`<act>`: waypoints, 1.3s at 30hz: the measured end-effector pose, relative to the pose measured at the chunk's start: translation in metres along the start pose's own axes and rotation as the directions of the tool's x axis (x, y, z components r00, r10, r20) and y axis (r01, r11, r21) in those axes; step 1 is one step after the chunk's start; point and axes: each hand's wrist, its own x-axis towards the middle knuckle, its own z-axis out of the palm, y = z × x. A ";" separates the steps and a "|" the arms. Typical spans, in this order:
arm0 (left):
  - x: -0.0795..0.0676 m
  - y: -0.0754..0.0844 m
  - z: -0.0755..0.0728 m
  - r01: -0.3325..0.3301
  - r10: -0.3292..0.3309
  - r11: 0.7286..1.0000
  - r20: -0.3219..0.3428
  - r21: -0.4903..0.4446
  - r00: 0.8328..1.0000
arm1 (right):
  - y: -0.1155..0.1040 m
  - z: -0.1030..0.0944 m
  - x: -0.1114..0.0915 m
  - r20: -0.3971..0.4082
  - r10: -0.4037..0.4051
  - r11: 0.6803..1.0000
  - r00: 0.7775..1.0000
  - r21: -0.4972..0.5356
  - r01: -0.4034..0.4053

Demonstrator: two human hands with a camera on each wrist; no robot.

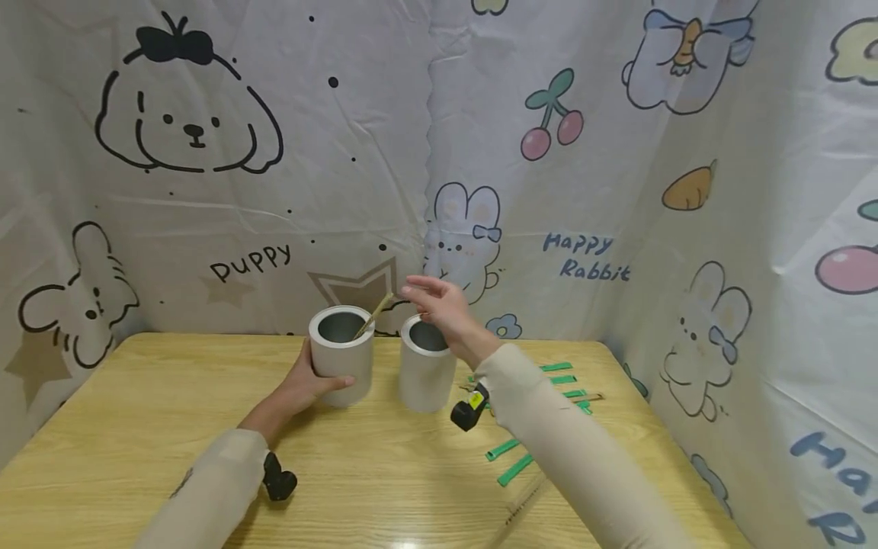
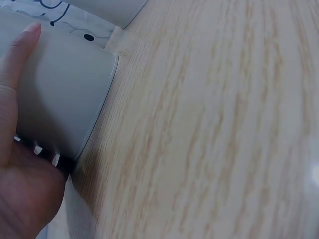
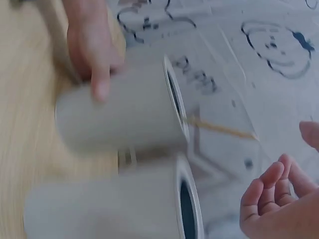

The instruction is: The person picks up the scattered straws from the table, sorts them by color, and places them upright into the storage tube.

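My left hand [image 1: 309, 381] grips a white cylindrical container [image 1: 346, 357] from its left side, thumb across the front. In the left wrist view, its thumb and palm show against the container wall [image 2: 70, 79]. A thin tan stick [image 1: 374, 316] stands in that container, leaning right over the rim. Just beside it on the right is a second white container [image 1: 425, 381] with a dark opening. My right hand [image 1: 447, 311] hovers above this second container, near the stick's tip but apart from it. In the right wrist view, its fingers [image 3: 269, 179] bend loosely and hold nothing.
Several green strips [image 1: 517, 467] lie on the right of the wooden table [image 1: 384, 473], partly under my right sleeve. A tan stick [image 1: 588, 397] is among them. A clear, narrow strip [image 1: 524, 503] lies nearer the front. A printed curtain [image 1: 384, 175] hangs behind the table.
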 end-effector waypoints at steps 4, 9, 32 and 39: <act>-0.001 0.000 -0.001 0.008 -0.008 1.000 -0.003 0.010 1.000 | 0.009 -0.049 -0.002 -0.060 -0.037 0.993 0.998 -0.112 0.031; 0.001 -0.001 -0.001 0.019 -0.019 1.000 0.009 0.020 1.000 | 0.054 -0.112 -0.006 -0.042 -0.032 0.951 0.999 -0.308 0.017; -0.001 -0.002 0.000 0.054 -0.054 0.998 0.009 -0.014 0.999 | 0.124 -0.174 -0.028 0.141 0.054 0.778 0.988 -0.627 0.047; -0.001 -0.002 -0.001 0.048 -0.048 0.999 0.012 -0.016 0.999 | 0.031 -0.144 -0.023 0.032 -0.153 0.936 0.988 -0.316 0.155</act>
